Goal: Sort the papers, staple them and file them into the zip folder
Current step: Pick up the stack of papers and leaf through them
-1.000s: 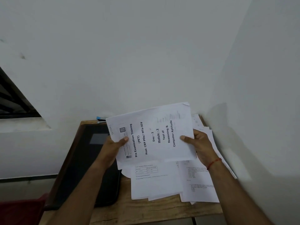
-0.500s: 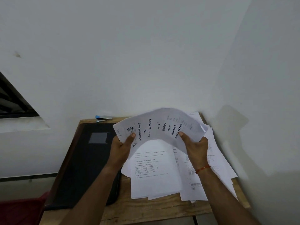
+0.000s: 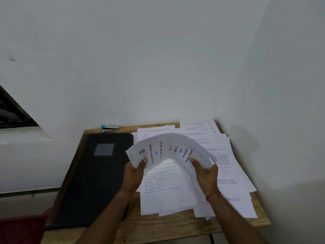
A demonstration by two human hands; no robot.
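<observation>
Both hands hold a printed booklet [image 3: 168,148], its title page up and its middle arched upward. My left hand [image 3: 134,175] grips its left end with the thumb on top. My right hand [image 3: 206,175] grips its right end the same way. Below it, several loose printed papers [image 3: 168,196] lie spread over the right half of the small wooden table [image 3: 172,228]. A black zip folder [image 3: 93,180] lies shut on the table's left half. A stapler [image 3: 110,128] with a blue end sits at the back edge by the wall.
White walls close in behind the table and on its right. A dark window opening [image 3: 12,111] is at the far left. A red cloth [image 3: 21,229] shows at the lower left corner.
The booklet, held flat a second ago, is now bent into an arch as both hands moved closer together and lower. More of the loose papers at the back show.
</observation>
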